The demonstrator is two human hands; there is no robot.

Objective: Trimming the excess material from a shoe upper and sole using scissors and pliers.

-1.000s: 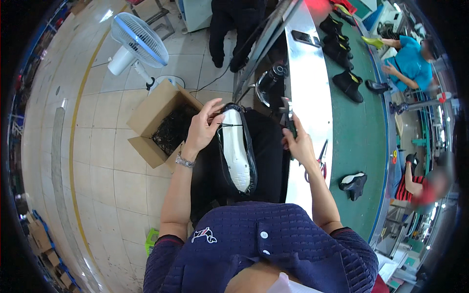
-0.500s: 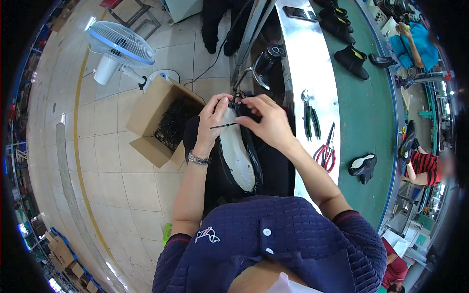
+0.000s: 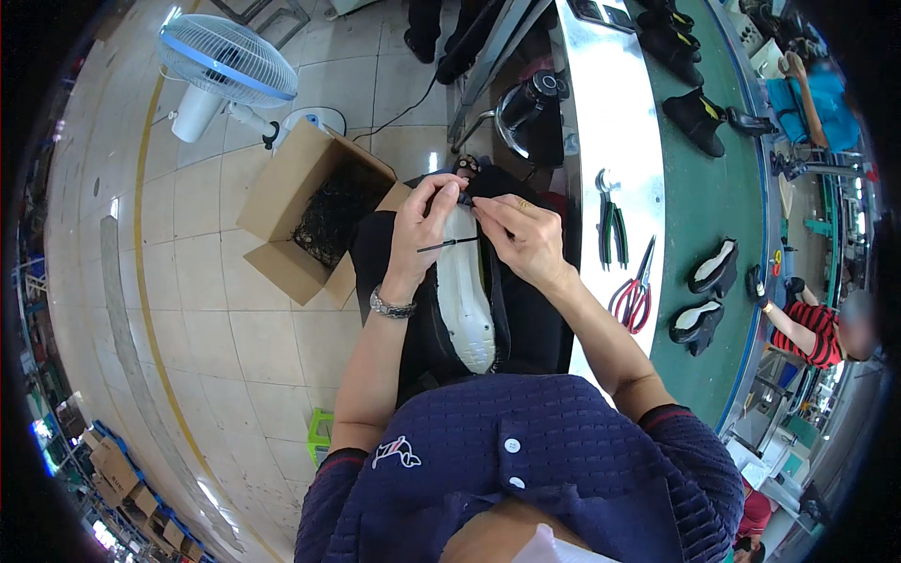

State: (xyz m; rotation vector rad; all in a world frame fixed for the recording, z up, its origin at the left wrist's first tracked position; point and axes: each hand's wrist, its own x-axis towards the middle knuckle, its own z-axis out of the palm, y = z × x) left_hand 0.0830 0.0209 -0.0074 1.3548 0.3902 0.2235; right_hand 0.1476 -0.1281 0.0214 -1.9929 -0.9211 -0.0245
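A black shoe upper with a pale whitish sole side (image 3: pixel 466 314) lies lengthwise on my lap, that side facing up. My left hand (image 3: pixel 420 233) is closed around its far end, thumb and fingers pinching the dark edge. From the right, my right hand (image 3: pixel 527 239) pinches at the same end with thumb and forefinger, close to the left fingertips. What sits between those fingertips is small, dark and partly hidden. A thin black strip (image 3: pixel 447 245) crosses the pale surface just below both hands.
A metal bench (image 3: pixel 615 103) on my right carries green-handled pliers (image 3: pixel 613 230) and red-handled scissors (image 3: pixel 635 298). Beyond it, a green belt (image 3: pixel 718 202) bears black shoes; co-workers sit past it. Left stand an open cardboard box (image 3: pixel 272 202) of black scraps and a fan (image 3: pixel 225 61).
My right hand's fingers have closed in to a pinch at the shoe's far end. The view has shifted slightly. Another pale-soled shoe has appeared on the green belt.
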